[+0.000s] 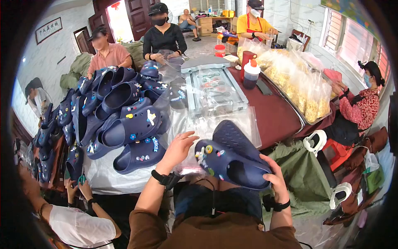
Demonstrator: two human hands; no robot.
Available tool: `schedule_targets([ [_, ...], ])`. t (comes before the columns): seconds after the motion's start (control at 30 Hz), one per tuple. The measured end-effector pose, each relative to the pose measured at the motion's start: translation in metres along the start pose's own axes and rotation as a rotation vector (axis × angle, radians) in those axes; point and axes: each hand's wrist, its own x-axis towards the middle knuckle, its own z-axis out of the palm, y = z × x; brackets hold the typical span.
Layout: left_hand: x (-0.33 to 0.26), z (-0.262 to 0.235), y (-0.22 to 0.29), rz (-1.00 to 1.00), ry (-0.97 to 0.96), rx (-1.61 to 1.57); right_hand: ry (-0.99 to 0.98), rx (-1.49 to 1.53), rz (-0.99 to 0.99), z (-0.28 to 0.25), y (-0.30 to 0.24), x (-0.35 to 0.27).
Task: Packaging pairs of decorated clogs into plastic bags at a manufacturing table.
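My right hand (277, 179) grips a pair of navy blue clogs by the heel end, above my lap. The front clog (242, 166) shows its upper with colourful charms at the toe. The second clog (237, 139) is pressed behind it, its ridged sole visible. My left hand (179, 148) is open with its fingers stretched toward the toes, apart from the clogs. Beside that hand, a navy clog with charms (137, 157) rests on the table's white plastic covering (105, 180). Clear plastic bags (248, 124) lie beyond the held pair.
A large heap of navy clogs (120, 97) covers the table's left side. Ahead stands a grey plastic rack (213, 89), with a sauce bottle (251, 74) to its right. A tray of filled bags (290, 79) lies far right. Co-workers surround the table; one at left holds green-handled scissors (81, 179).
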Motion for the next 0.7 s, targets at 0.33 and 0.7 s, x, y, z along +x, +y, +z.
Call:
schedule_targets([
  [0.33,0.004,0.037,-0.038,-0.372,0.003,-0.244,0.377,-0.739,-0.455,0.054,0.002,0.025],
  [0.7,0.014,0.070,-0.050,-0.465,0.122,-0.238,0.065,-1.056,-0.219,0.078,-0.017,0.059],
])
